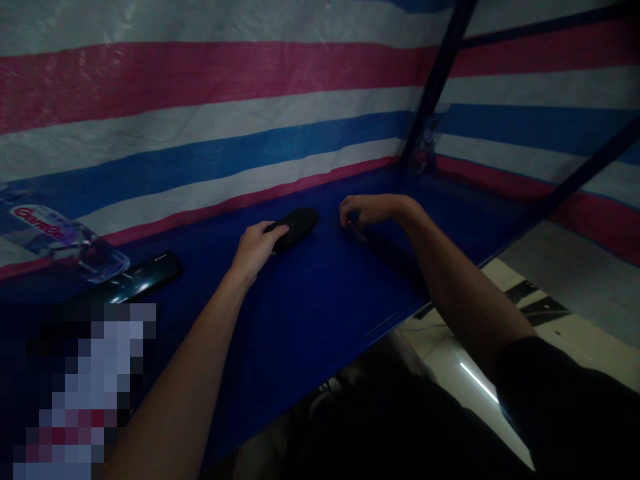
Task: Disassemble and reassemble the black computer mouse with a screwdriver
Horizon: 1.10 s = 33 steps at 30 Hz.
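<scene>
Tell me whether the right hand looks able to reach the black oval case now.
Probably yes: the right hand is close to the free end of the black oval case and nothing visible stands between them. The left hand grips only the other end, though the right may hold a small blurred item.

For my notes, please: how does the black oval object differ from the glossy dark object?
The black oval object looks matte; the glossy dark object reflects light. The left hand holds the black oval object; neither hand touches the glossy dark object. Both lie on the blue table.
</scene>
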Each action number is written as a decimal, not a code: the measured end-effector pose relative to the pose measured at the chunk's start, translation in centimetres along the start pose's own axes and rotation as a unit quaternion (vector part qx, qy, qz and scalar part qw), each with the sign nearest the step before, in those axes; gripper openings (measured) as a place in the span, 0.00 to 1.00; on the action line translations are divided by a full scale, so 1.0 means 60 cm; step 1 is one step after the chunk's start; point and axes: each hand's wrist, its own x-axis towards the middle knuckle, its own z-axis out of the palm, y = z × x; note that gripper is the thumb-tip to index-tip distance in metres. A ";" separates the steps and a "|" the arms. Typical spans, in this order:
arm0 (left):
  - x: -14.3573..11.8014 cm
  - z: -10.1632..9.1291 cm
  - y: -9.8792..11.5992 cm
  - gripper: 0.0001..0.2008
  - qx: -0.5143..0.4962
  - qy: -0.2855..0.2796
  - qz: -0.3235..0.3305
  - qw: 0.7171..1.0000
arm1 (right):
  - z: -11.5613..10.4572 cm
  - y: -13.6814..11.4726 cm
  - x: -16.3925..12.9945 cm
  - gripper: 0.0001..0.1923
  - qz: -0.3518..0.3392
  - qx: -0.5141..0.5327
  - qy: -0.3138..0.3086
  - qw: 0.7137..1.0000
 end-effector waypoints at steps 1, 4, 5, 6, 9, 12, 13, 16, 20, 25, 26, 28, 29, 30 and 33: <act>-0.001 0.000 0.001 0.22 -0.003 -0.003 -0.001 1.000 | 0.004 -0.005 0.007 0.18 0.013 -0.012 -0.001 1.000; -0.002 -0.001 0.002 0.22 -0.009 -0.008 -0.005 1.000 | 0.003 -0.015 0.012 0.10 0.036 -0.017 0.034 0.999; -0.002 -0.001 0.002 0.22 -0.009 -0.009 -0.004 1.000 | 0.000 -0.014 0.009 0.08 0.046 -0.011 0.057 0.997; -0.002 -0.001 0.002 0.22 -0.010 -0.010 -0.002 1.000 | -0.004 -0.013 0.005 0.07 0.058 0.001 0.086 0.995; -0.003 -0.001 0.004 0.22 -0.009 -0.014 0.002 1.000 | -0.011 -0.008 -0.002 0.07 0.066 0.121 0.199 0.970; -0.003 0.000 0.005 0.22 -0.003 -0.027 0.003 1.000 | -0.006 -0.024 0.006 0.11 -0.017 0.364 0.312 0.878; -0.004 0.000 0.006 0.21 -0.002 -0.033 0.006 0.999 | -0.002 -0.035 0.011 0.11 -0.048 0.441 0.335 0.831; -0.003 0.003 0.006 0.20 -0.003 -0.053 0.019 0.998 | 0.015 -0.070 0.028 0.11 -0.100 0.574 0.302 0.754; -0.003 0.005 0.005 0.21 -0.002 -0.064 0.023 0.998 | 0.030 -0.095 0.044 0.11 -0.099 0.602 0.253 0.751; 0.000 0.005 0.000 0.22 0.001 -0.063 0.023 0.998 | 0.033 -0.093 0.050 0.12 -0.075 0.590 0.311 0.742; 0.001 0.005 -0.002 0.22 0.003 -0.062 0.024 0.998 | 0.033 -0.092 0.051 0.12 -0.067 0.588 0.318 0.741; 0.001 0.006 -0.002 0.23 0.007 -0.059 0.027 0.998 | 0.034 -0.093 0.052 0.13 -0.051 0.583 0.324 0.743; 0.000 0.006 -0.002 0.23 0.008 -0.058 0.029 0.998 | 0.034 -0.094 0.053 0.13 -0.045 0.580 0.329 0.744; -0.001 0.006 -0.001 0.23 0.009 -0.058 0.030 0.998 | 0.034 -0.095 0.053 0.14 -0.041 0.577 0.335 0.744; -0.008 0.008 0.006 0.21 0.008 -0.065 0.029 0.997 | 0.035 -0.097 0.052 0.14 -0.040 0.572 0.354 0.739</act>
